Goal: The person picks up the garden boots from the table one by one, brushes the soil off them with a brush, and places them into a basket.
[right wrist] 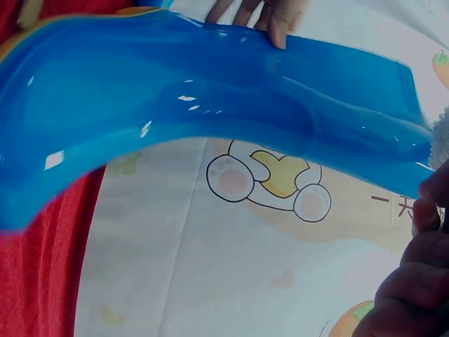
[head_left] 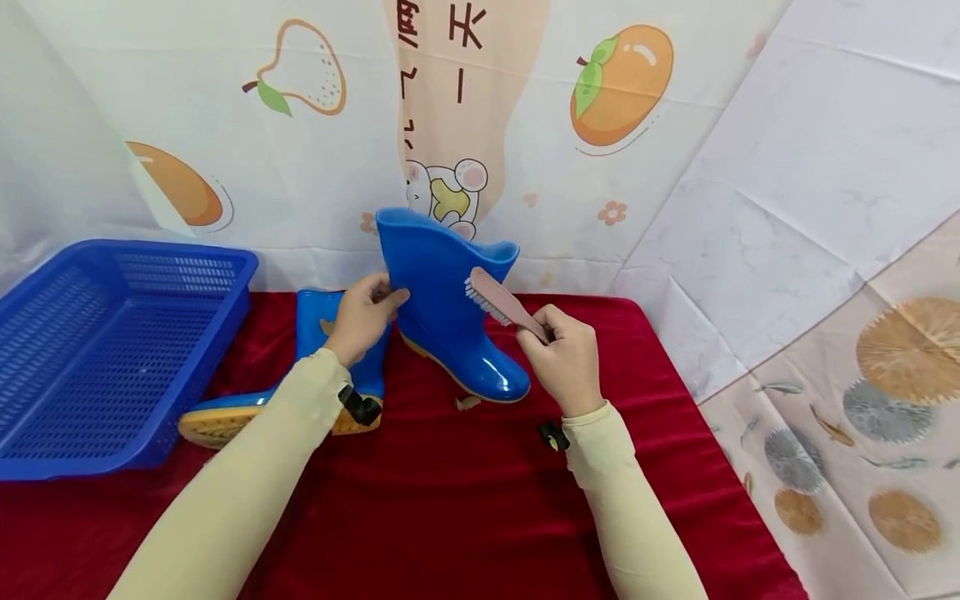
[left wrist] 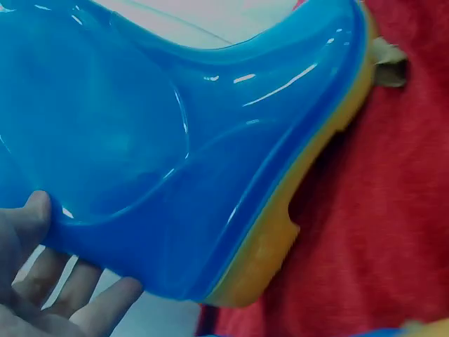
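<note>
A blue rain boot [head_left: 438,287] with a yellow sole is tilted upright at the table's back edge, toe pointing right. My left hand [head_left: 363,317] grips the back of its shaft, with the thumb on the near side and the fingers behind, as the left wrist view also shows. By its handle my right hand [head_left: 566,362] holds a pinkish scrub brush [head_left: 498,300]. The white bristles face the boot's shaft and overlap it in the head view. Under my left forearm, a second blue boot [head_left: 311,321] lies on its side with a brown smear on it.
A blue perforated plastic basket [head_left: 82,392] stands on the left of the table. Red cloth [head_left: 465,500] covers the table. A small brown scrap [head_left: 467,402] lies by the held boot's sole. Behind hangs a white fruit-print curtain [head_left: 540,108].
</note>
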The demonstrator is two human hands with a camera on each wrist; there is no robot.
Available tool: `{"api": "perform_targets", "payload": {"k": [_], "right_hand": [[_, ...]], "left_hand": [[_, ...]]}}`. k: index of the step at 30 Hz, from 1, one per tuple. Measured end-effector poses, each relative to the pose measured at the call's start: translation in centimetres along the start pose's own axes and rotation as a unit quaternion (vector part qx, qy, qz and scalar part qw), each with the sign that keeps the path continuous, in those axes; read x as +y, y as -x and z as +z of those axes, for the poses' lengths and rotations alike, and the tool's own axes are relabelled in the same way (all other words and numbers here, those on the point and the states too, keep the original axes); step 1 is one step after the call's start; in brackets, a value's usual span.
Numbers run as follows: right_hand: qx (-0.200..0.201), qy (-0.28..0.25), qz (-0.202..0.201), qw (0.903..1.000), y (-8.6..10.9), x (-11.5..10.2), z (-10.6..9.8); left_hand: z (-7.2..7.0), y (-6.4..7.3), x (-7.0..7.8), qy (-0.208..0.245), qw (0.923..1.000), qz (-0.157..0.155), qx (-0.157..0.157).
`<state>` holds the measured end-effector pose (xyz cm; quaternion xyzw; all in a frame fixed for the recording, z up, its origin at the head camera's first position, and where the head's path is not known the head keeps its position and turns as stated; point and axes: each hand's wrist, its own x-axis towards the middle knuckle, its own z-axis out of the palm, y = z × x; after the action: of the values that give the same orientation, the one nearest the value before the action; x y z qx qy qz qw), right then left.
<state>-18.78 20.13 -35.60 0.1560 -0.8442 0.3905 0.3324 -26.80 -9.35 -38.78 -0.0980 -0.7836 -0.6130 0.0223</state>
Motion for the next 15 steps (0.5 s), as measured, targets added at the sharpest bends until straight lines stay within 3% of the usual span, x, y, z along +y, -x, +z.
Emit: {"api": "perform_targets", "payload": {"k": [5, 11, 15], "right_hand": [[0.004, 0.0, 0.002, 1.0, 0.0, 0.2, 0.0], [-0.001, 0.0, 0.003, 1.0, -0.1, 0.3, 0.1], [-0.003, 0.007, 0.005, 1.0, -0.1, 0.3, 0.3]], "left_hand": [[-0.4, -1.5, 0.3, 0.016, 0.9994, -0.012, 0.028], [-1.4, -2.8, -0.2, 0.082, 0.9948, -0.06, -0.002], [-1.7, -3.1, -0.8, 0.075, 0.995, -0.061, -0.026]]}}
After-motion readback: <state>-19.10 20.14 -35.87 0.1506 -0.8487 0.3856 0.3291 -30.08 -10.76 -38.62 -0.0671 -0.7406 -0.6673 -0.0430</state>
